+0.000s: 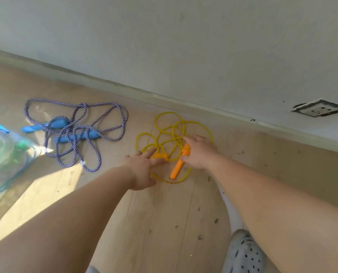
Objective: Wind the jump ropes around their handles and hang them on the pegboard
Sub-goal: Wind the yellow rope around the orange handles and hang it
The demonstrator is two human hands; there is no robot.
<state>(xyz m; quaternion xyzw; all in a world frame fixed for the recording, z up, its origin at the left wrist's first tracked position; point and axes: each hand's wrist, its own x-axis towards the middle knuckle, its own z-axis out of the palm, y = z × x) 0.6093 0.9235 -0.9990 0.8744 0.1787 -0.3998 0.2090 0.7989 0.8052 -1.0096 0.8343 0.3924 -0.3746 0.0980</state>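
Note:
A yellow jump rope (169, 123) lies in loose loops on the wooden floor near the wall. It has two orange handles. My right hand (200, 152) closes its fingers around the upper end of the long orange handle (176, 168). My left hand (142, 170) reaches flat over the other orange handle (161, 155), fingertips touching it, fingers spread. To the left a blue-and-white twisted jump rope (75, 133) lies tangled over its two blue handles (55, 125). No pegboard is in view.
A clear plastic bag with blue trim (4, 158) sits at the left edge. A white wall with baseboard (183, 103) runs behind the ropes, with a wall socket (318, 109) at right. My perforated grey shoe (243, 253) is at the bottom. Small debris dots the floor.

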